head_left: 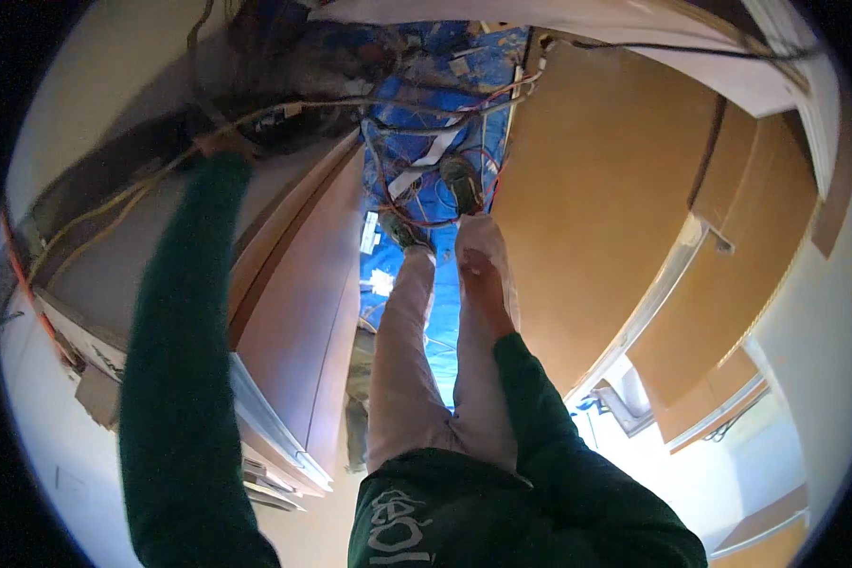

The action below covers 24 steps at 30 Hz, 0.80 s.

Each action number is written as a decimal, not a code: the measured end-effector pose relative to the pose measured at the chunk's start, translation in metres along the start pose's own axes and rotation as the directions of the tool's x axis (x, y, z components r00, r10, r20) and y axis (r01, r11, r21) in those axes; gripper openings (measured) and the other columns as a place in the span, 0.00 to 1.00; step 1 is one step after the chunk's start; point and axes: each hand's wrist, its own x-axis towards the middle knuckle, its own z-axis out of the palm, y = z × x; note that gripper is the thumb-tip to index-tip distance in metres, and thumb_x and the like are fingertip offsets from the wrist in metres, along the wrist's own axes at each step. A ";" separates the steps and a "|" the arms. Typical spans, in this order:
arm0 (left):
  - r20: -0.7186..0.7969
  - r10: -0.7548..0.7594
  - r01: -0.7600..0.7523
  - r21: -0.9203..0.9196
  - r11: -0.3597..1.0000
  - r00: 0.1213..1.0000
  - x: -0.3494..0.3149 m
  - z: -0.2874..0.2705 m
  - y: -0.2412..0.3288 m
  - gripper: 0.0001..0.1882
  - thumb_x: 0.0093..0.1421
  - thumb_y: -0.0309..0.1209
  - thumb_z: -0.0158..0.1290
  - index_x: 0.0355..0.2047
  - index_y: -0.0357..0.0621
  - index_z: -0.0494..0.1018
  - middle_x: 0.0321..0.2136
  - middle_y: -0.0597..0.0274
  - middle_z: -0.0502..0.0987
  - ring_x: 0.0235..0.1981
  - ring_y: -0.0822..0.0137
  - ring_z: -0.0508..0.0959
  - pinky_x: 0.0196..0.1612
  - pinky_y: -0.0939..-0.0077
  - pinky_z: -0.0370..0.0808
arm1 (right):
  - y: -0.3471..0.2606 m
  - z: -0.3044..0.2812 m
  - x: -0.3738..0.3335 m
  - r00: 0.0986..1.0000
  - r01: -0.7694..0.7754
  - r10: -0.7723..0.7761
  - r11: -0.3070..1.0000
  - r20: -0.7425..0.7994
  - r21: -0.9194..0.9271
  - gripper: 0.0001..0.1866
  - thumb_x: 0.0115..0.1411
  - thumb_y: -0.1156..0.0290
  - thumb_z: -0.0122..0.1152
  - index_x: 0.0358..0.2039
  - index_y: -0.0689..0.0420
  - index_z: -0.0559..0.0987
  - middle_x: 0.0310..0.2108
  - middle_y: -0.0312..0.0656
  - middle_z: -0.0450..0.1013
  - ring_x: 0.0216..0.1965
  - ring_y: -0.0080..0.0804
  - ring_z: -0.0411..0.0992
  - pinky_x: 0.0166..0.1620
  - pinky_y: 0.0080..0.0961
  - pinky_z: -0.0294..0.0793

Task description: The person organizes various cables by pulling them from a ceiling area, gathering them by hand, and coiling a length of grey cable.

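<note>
My left hand [220, 144] reaches up and to the left at the end of a dark green sleeve. It sits at a bundle of yellowish cables [284, 109] running along a wall recess, but it is blurred and its grip is hidden. My right hand [478, 279] hangs against my right thigh, fingers loose and pointing down, with nothing in it. I stand in light trousers [402, 360] and worn shoes [461, 182] on a blue floor covering [426, 123].
Brown wooden cabinet panels rise on both sides, left [298, 293] and right [596, 208]. Red and white wires [488, 194] and a white strip [426, 163] lie tangled on the blue covering around my feet. An orange cable [28, 289] runs at far left.
</note>
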 end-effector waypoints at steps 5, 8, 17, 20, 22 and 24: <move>0.072 0.267 -0.263 -0.058 0.963 0.961 -0.067 0.008 0.147 0.11 0.49 0.38 0.54 0.33 0.49 0.78 0.31 0.55 0.78 0.36 0.57 0.78 0.38 0.61 0.73 | 0.041 0.009 -0.052 0.984 -0.156 0.162 0.984 -0.073 0.085 0.17 0.57 0.73 0.55 0.47 0.63 0.72 0.41 0.44 0.73 0.40 0.32 0.73 0.44 0.23 0.72; 0.123 0.425 -0.421 -0.052 0.905 0.897 -0.097 0.009 0.214 0.11 0.48 0.37 0.54 0.32 0.50 0.78 0.30 0.54 0.79 0.35 0.57 0.79 0.37 0.61 0.74 | 0.046 0.006 -0.070 0.962 -0.155 0.157 0.988 -0.225 0.027 0.18 0.55 0.72 0.56 0.46 0.62 0.73 0.41 0.47 0.73 0.42 0.33 0.73 0.44 0.25 0.72; 0.480 0.590 -0.393 -0.453 0.800 0.649 -0.232 0.168 0.321 0.14 0.42 0.32 0.54 0.30 0.39 0.73 0.25 0.47 0.76 0.28 0.48 0.78 0.29 0.54 0.75 | 0.011 -0.017 -0.053 0.924 -0.229 0.249 0.968 -0.289 0.103 0.17 0.54 0.75 0.56 0.46 0.64 0.72 0.41 0.48 0.72 0.44 0.37 0.71 0.45 0.32 0.71; 0.556 0.556 -0.382 -0.407 0.830 0.617 -0.267 0.223 0.342 0.18 0.40 0.32 0.55 0.34 0.40 0.73 0.27 0.47 0.76 0.32 0.47 0.77 0.35 0.54 0.74 | 0.008 -0.027 -0.046 0.894 -0.229 0.277 0.958 -0.351 0.172 0.19 0.53 0.76 0.55 0.47 0.64 0.71 0.43 0.47 0.71 0.46 0.36 0.70 0.45 0.31 0.71; 0.330 0.553 -0.420 -0.395 0.817 0.765 -0.288 0.268 0.344 0.19 0.40 0.32 0.56 0.35 0.39 0.73 0.28 0.47 0.75 0.34 0.47 0.75 0.41 0.54 0.72 | 0.009 -0.040 -0.038 0.910 -0.207 0.239 0.970 -0.340 0.128 0.19 0.53 0.76 0.55 0.47 0.63 0.70 0.44 0.47 0.71 0.47 0.37 0.69 0.45 0.30 0.71; 0.190 0.554 -0.451 -0.401 0.798 0.811 -0.302 0.297 0.347 0.20 0.41 0.33 0.55 0.36 0.38 0.74 0.29 0.46 0.74 0.36 0.47 0.74 0.45 0.53 0.69 | 0.004 -0.048 -0.032 0.912 -0.220 0.233 0.972 -0.339 0.076 0.18 0.53 0.77 0.54 0.47 0.62 0.70 0.45 0.47 0.70 0.48 0.37 0.69 0.45 0.29 0.71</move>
